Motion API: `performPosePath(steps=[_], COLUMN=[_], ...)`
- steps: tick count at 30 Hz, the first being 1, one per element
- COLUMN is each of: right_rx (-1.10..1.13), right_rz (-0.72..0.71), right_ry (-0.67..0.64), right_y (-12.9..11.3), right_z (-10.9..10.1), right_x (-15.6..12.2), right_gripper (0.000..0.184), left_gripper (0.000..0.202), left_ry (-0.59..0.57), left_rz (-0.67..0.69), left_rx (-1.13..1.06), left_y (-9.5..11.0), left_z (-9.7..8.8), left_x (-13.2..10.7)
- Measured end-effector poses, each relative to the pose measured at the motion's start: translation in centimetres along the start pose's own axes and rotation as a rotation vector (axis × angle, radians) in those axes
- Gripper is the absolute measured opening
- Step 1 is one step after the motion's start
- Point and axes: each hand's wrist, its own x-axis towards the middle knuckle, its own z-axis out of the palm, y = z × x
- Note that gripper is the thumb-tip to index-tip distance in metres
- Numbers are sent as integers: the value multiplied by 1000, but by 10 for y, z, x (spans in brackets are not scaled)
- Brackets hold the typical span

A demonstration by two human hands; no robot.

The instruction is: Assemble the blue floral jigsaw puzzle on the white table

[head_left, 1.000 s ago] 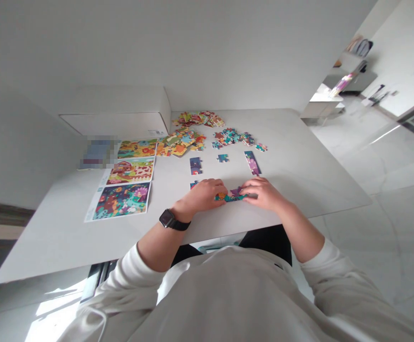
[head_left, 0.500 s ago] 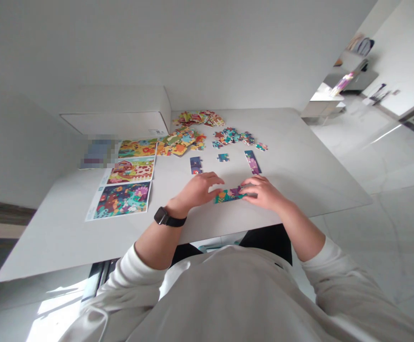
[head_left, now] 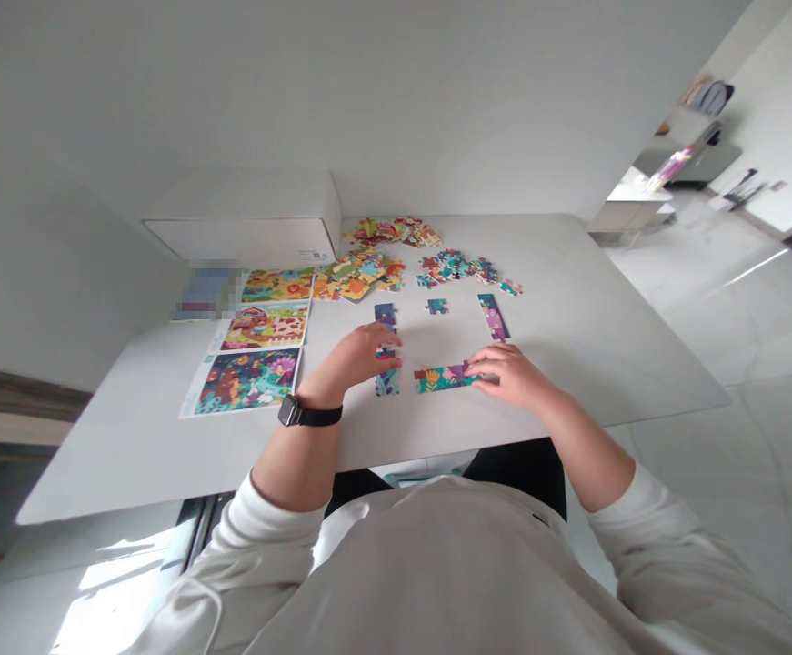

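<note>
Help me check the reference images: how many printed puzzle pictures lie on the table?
3, in one column: a yellow animal scene farthest, a red-barn farm scene in the middle, and a dark floral scene nearest.

A bright home room: white table (head_left: 593,364), glossy tiled floor (head_left: 729,455), side table (head_left: 631,209) beyond.

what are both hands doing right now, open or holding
left hand: resting on a jigsaw strip, grip unclear
right hand: open, fingertips on another jigsaw strip
</note>
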Motion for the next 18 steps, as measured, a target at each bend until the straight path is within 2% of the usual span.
performPosePath(steps=[3, 6, 12, 18], right_rx=[-3, -2, 1, 22], right_rz=[-2, -2, -28, -43], right_ry=[-15, -33, -58, 1], right_y=[-1, -3, -5, 7], right_z=[-1, -3, -8, -25], right_x=[3, 6, 14, 37], right_gripper=[22, 22, 18, 15], left_gripper=[28, 26, 26, 28], left_ry=[-47, -43, -70, -67], left_rz=[1, -21, -41, -48], left_rx=[34, 18, -17, -47], left_y=[-8, -12, -9, -6], left_z=[5, 7, 2, 0], left_x=[0, -1, -2, -3])
